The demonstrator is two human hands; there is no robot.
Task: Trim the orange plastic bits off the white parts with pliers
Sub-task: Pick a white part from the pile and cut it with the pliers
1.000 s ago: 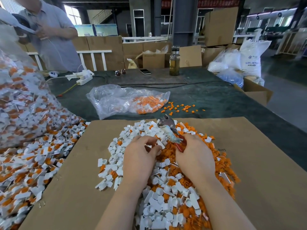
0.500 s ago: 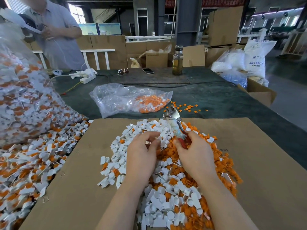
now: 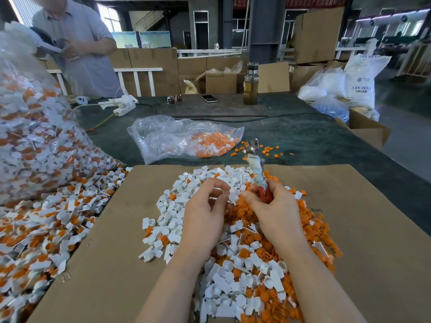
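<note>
White parts (image 3: pixel 235 283): a loose heap of small white plastic pieces lies on the cardboard sheet at 6 o'clock, reaching from the near edge up past both hands; most white pieces sit on the heap's 9 o'clock side.
Orange bits (image 3: pixel 261 243): cut orange scraps are mixed through the same heap, thickest on its 3 o'clock side, under and beyond the right hand.
Cardboard sheet (image 3: pixel 373 229): flat brown sheet on the bench, carrying the heap.
Left hand (image 3: pixel 205 215): hovers over the heap, fingers curled, fingertips (image 3: pixel 222 184) pinching a small white piece that I cannot make out clearly.
Right hand (image 3: pixel 275 213): curled round the red handles of the pliers, thumb close to the left fingertips.
Pliers (image 3: pixel 256 169): held nearly upright, metal head pointing to 12 o'clock, a pale wrap round the shaft above the red grips; whether the head is parted I cannot tell.
Untrimmed pile (image 3: pixel 46 234): white-and-orange pieces spill over the bench at 9 o'clock, beside the sheet.
Large clear bag (image 3: pixel 35 136): at 10 o'clock, bulging with the same white-and-orange pieces.
Small clear bag (image 3: pixel 184 138): at 12 o'clock beyond the sheet, orange scraps gathered in one end; a few loose scraps lie just beside it.
Bench (image 3: pixel 303 136): dark green top.
Bottle (image 3: pixel 251 83): upright at the far edge, with a phone (image 3: pixel 209 98) beside it.
Person (image 3: pixel 81 45): stands at 11 o'clock behind the bench.
</note>
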